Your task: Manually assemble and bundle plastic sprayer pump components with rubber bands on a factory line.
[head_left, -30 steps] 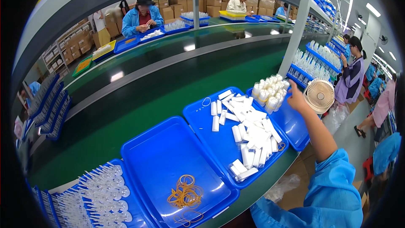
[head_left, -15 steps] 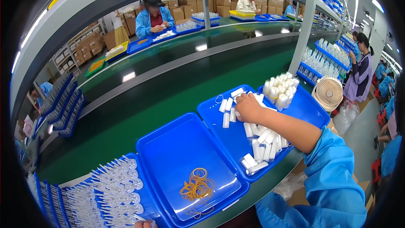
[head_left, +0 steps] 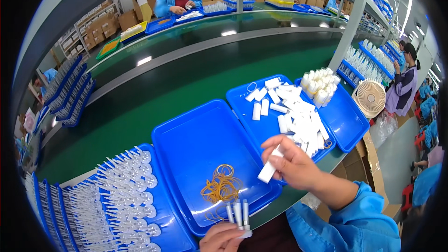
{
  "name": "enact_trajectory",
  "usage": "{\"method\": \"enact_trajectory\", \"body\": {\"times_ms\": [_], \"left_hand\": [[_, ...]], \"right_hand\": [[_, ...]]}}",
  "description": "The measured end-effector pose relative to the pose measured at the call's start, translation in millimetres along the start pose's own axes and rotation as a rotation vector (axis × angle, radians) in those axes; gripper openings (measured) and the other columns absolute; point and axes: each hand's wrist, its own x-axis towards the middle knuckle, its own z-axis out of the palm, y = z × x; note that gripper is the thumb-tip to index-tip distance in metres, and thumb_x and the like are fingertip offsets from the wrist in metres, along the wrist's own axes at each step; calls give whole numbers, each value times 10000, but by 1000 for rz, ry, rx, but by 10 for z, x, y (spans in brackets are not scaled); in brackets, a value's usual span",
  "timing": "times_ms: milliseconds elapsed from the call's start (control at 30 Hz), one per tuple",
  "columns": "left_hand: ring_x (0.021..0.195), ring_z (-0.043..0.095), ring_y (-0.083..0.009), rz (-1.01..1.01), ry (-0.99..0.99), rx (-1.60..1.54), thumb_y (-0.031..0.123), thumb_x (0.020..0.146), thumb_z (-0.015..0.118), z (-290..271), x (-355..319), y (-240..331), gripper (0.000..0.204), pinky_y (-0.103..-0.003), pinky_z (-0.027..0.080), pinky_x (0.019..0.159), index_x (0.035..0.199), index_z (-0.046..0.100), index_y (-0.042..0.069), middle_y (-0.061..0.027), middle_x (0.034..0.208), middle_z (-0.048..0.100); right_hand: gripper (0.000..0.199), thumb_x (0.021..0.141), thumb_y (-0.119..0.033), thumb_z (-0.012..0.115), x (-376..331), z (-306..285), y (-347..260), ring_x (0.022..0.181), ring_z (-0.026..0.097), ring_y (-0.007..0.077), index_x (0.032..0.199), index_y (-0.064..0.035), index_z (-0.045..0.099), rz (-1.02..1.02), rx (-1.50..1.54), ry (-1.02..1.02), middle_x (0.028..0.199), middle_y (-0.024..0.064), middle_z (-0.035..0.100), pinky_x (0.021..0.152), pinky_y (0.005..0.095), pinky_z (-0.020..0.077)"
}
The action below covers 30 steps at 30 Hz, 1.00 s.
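My right hand (head_left: pixel 290 162) holds a white plastic tube (head_left: pixel 269 168) over the near right corner of the middle blue tray (head_left: pixel 186 140). My left hand (head_left: pixel 223 239), at the bottom edge, grips a small bunch of grey-white sticks (head_left: pixel 238 213) that point upward. A heap of yellow rubber bands (head_left: pixel 221 188) lies in the middle tray just above the sticks. The tray to the right (head_left: pixel 243 100) carries a pile of white tubes (head_left: pixel 297 120). A cluster of upright white tubes (head_left: pixel 320 86) stands in the far right tray (head_left: pixel 347 122).
At the lower left, a blue tray holds rows of clear plastic spoon-like parts (head_left: pixel 119 192). A green conveyor belt (head_left: pixel 186 74) runs behind the trays. A small white fan (head_left: pixel 369 97) sits at the right. People in blue coats work across the belt and along the right aisle.
My right hand has pulled back from the right trays toward me, now with a white tube in it. My left hand has come up at the bottom edge with the sticks.
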Motion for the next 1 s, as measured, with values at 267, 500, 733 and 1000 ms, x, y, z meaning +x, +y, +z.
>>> {"method": "enact_trajectory", "body": {"times_ms": [267,500,733,1000], "left_hand": [[776,580,-270,224,-126,10,-12,765,625,203,152,-84,89,-331,463,695,846,636,21,-117,854,608],[754,584,-260,160,-100,28,-5,792,596,233,150,-67,62,-317,458,683,844,626,9,-127,828,609],[730,577,-262,130,-192,12,-19,776,591,271,193,-75,79,-325,452,674,833,628,20,-117,810,609],[697,552,-281,356,-228,48,-92,678,631,340,181,-166,186,-346,442,623,788,651,56,-106,797,595]], "right_hand": [[373,906,-180,513,-99,103,170,666,471,88,1237,-40,415,163,440,-50,878,62,514,534,214,359],[214,923,-197,487,-147,73,113,700,498,105,1080,-52,472,244,380,-105,805,41,507,566,242,378],[172,946,-213,408,-277,-36,-59,671,491,185,925,-46,446,-46,-595,-118,722,82,500,639,315,406],[233,956,-261,385,-439,-154,287,756,462,154,913,-47,464,95,56,-169,776,58,486,738,278,359]]}}
